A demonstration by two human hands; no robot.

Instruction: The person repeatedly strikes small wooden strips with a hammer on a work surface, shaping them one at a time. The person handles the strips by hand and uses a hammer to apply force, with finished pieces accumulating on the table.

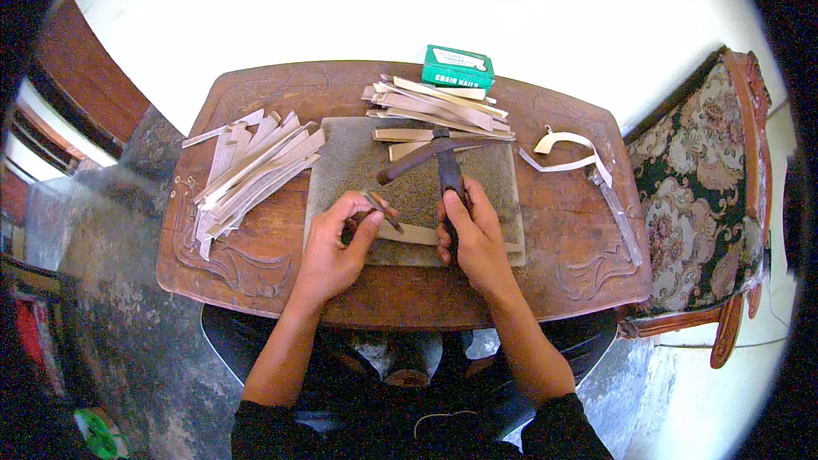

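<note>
My right hand [479,238] is wrapped round the dark handle of a hammer [449,172], its curved, rusty-looking head up and turned away from me. In my left hand [334,243], thumb and fingers pinch a short dark metal punch [383,212], which slants down toward a pale flat strip [411,234]. That strip lies across the near part of a grey rectangular slab [349,153], between my hands and reaching under the right one. Whether the punch's tip touches the strip, I cannot tell. The hammer head is raised clear of the punch.
On the carved wooden table [400,305], a bundle of pale strips [260,175] lies left and another stack [439,106] at the back, below a green box [458,66]. A bent strip [567,153] and a clear narrow piece [620,217] lie right, near a floral-upholstered chair [703,196].
</note>
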